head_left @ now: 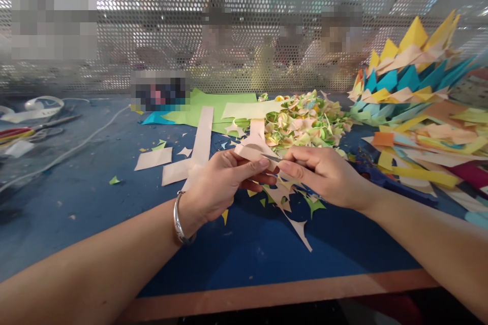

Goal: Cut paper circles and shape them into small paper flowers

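The L hand (217, 183) is pinching a pale pink paper (247, 153) w/ its thumb and fingers. The R hand (324, 172) is gripping a thin metal tool (270, 157), and its tip is pointing at the paper. The tool is mostly hiding in the fingers, so it's maybe a small blade or tweezers. The two hands are working just beside each other over the mid part of the blue counter (114, 244), well in from its brown near edge (282, 292). A silver bracelet (178, 221) is sitting on the L wrist.

Pointy paper scraps (301, 228) are lying under the hands, toward the near edge. A long pale strip (203, 137) is lying by the L hand, & a small pale card (154, 158) is resting to its left. Green sheets (232, 99) are lying flat near the far edge. Next to them, toward the right edge, a big heap of curly paper bits (308, 122) is piling up. In the far right corner, a spiky paper stack (414, 71) is standing tall, w/ loose colored strips (430, 147) lying in front. A white cord (87, 137) is running across the left side, toward the left edge.
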{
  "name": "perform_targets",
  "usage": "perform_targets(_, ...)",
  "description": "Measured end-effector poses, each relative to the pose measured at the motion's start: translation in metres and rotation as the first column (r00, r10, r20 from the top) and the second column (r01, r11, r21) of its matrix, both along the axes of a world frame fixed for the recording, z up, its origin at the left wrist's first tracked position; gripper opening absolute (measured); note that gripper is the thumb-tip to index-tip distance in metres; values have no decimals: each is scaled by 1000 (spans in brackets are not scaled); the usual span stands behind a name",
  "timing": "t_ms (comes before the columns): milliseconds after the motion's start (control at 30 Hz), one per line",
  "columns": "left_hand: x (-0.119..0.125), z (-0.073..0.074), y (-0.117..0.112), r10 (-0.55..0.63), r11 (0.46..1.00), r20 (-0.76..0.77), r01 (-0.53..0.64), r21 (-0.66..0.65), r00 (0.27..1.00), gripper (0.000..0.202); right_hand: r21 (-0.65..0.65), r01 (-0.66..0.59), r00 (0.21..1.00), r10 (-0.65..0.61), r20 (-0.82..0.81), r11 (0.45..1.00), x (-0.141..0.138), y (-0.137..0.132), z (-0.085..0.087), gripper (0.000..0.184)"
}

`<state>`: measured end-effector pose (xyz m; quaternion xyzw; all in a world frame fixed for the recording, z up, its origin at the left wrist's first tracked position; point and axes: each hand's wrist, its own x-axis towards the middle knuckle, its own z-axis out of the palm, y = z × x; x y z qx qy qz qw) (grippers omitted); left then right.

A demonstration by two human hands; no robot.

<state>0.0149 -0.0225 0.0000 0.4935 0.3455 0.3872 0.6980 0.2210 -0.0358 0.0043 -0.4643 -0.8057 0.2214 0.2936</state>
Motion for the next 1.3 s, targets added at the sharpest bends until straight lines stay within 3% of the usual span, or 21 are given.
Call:
perform_targets(400,-5,7,0,56,996,-90,-50,73,994,11,27,-4,1000,4,3,1000,1,1,0,42)
perform_targets(800,-5,5,-1,100,988,-101,-86,128,990,11,35,-9,1000,8,22,999,2,1,0,42)
perform_targets(1300,-7,4,3,19,996,-164,-5,91,986,13,37,-27,999,26,19,999,3,2,0,42)
